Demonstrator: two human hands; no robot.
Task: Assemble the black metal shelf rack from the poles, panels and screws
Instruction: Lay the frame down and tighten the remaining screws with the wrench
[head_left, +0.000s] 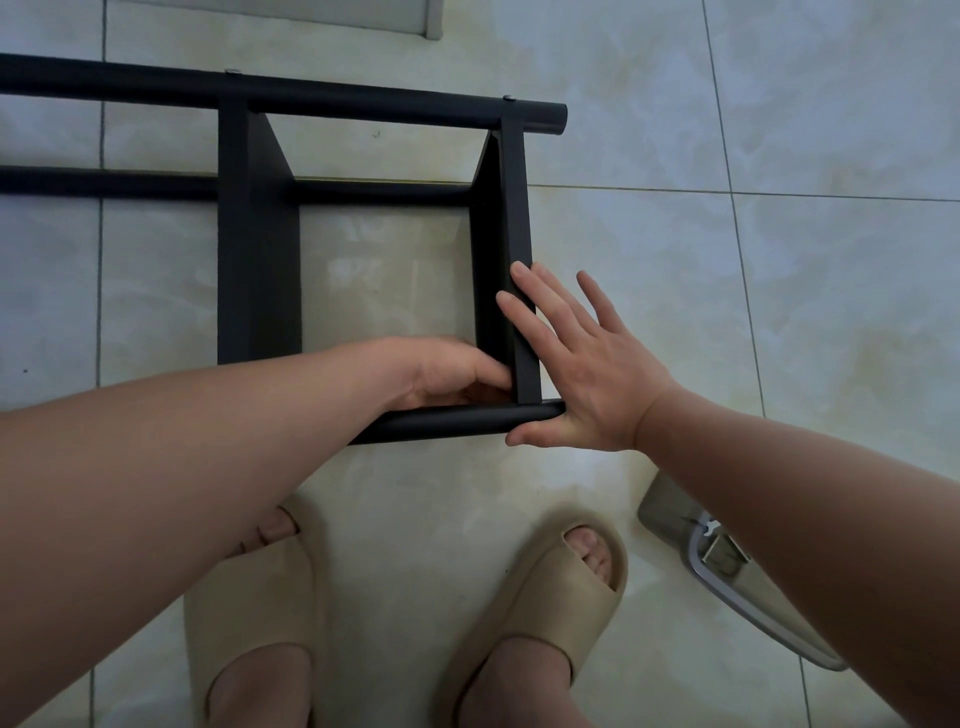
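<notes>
Where the person stands in beige foam slide sandals (545, 587) on the pale glossy tiled floor (675, 312), the part-built black metal shelf rack (260, 312) lies on its side just beyond the toes, its near black round pole (452, 421) closest. The left hand (441, 371) curls into the inner corner where that pole meets the right black flat panel (514, 223), and what it grips cannot be told; the right hand (587, 364) lies wide and flat against the panel's outer edge, thumb under the pole end. Farther off come the left black flat panel (234, 208) and the far black round pole (337, 98), which bears small silver screw heads (232, 70)
</notes>
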